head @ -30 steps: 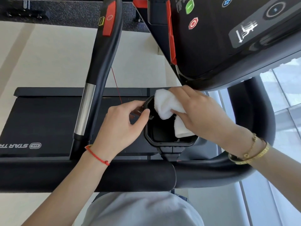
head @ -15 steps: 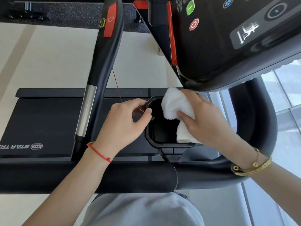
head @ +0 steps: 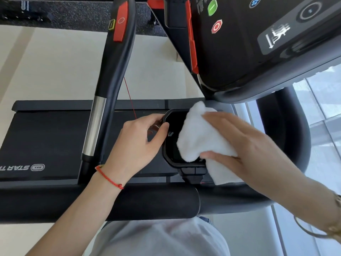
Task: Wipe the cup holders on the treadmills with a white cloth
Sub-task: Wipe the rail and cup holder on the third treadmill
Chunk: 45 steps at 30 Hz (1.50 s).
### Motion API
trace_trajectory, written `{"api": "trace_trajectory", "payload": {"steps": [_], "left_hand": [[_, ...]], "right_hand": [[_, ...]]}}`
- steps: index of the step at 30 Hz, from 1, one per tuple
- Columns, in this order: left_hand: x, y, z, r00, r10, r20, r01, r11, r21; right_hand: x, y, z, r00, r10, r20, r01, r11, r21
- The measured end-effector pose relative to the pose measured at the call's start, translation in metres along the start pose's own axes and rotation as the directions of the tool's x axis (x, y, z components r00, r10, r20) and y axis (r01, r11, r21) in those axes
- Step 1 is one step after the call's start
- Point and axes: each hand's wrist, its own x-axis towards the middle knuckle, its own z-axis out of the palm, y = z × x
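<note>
From the head view, the cup holder (head: pixel 172 143) was seen steadied at its left rim by the left hand (head: pixel 136 145), thumb and fingers curled round it. The white cloth (head: pixel 201 137) was pinched and pressed over the holder's right rim by the right hand (head: pixel 245 145), the nearer hand; the unwiped cavity lay leftward of it.

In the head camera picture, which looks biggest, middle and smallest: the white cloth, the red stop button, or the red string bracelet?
1. white cloth, by far the biggest.
2. red string bracelet and red stop button look much alike; the bracelet is long but thin, and nearer the camera, so I won't rank them.
</note>
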Motion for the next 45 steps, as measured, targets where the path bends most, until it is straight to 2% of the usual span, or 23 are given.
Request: {"api": "trace_trajectory", "payload": {"steps": [3, 6, 10, 13, 17, 20, 22, 26, 28, 32, 36, 38, 40, 45], "left_hand": [[-0.003, -0.002, -0.001, 1.0, -0.003, 0.0, 0.003, 1.0, 0.0], [-0.003, -0.002, -0.002, 1.0, -0.011, -0.006, 0.011, 1.0, -0.005], [0.001, -0.002, -0.002, 1.0, -0.023, -0.006, 0.023, 1.0, -0.011], [0.002, -0.004, -0.002, 1.0, -0.022, 0.008, 0.023, 1.0, -0.006], [0.002, -0.004, -0.002, 1.0, -0.014, 0.001, 0.014, 1.0, 0.005], [0.003, -0.002, -0.002, 1.0, -0.024, 0.001, 0.024, 1.0, 0.005], [0.003, -0.002, -0.003, 1.0, -0.024, -0.008, 0.024, 1.0, 0.011], [0.006, 0.0, -0.003, 1.0, -0.022, -0.015, 0.023, 0.999, 0.032], [0.007, 0.0, -0.003, 1.0, -0.024, -0.02, 0.025, 0.999, 0.035], [0.007, 0.002, -0.003, 1.0, -0.014, -0.017, 0.015, 0.999, 0.031], [0.005, 0.002, -0.005, 1.0, -0.01, -0.021, 0.01, 1.0, 0.02], [0.004, 0.002, -0.005, 1.0, -0.005, -0.018, 0.006, 1.0, 0.019], [0.002, 0.003, -0.005, 1.0, -0.015, -0.017, 0.015, 1.0, 0.004], [-0.003, 0.005, -0.007, 0.999, -0.04, -0.004, 0.04, 0.999, -0.014]], "right_hand": [[0.016, -0.007, 0.006, 0.966, -0.103, 0.238, 0.111, 0.994, -0.021], [0.03, -0.012, 0.014, 0.907, -0.161, 0.389, 0.182, 0.983, -0.017], [0.056, -0.021, 0.013, 0.783, 0.003, 0.622, 0.055, 0.996, -0.073], [0.056, -0.022, 0.01, 0.746, 0.021, 0.665, 0.052, 0.995, -0.089], [0.033, -0.026, -0.001, 0.798, -0.027, 0.602, 0.11, 0.989, -0.101], [0.032, -0.028, -0.006, 0.788, -0.035, 0.614, 0.101, 0.992, -0.074], [0.043, -0.029, -0.003, 0.744, -0.002, 0.668, 0.024, 0.999, -0.023], [0.072, -0.024, 0.013, 0.595, 0.095, 0.798, -0.225, 0.973, 0.052], [0.079, -0.024, 0.015, 0.569, 0.1, 0.816, -0.292, 0.953, 0.087], [0.066, -0.027, 0.012, 0.624, 0.126, 0.771, -0.26, 0.964, 0.053], [0.034, -0.027, 0.008, 0.831, 0.007, 0.556, -0.032, 0.999, 0.034], [0.02, -0.022, 0.008, 0.901, -0.086, 0.425, 0.096, 0.995, -0.001], [0.013, -0.014, 0.008, 0.911, -0.162, 0.379, 0.187, 0.982, -0.03], [0.017, 0.014, -0.001, 0.873, -0.333, 0.355, 0.375, 0.926, -0.053]]}}
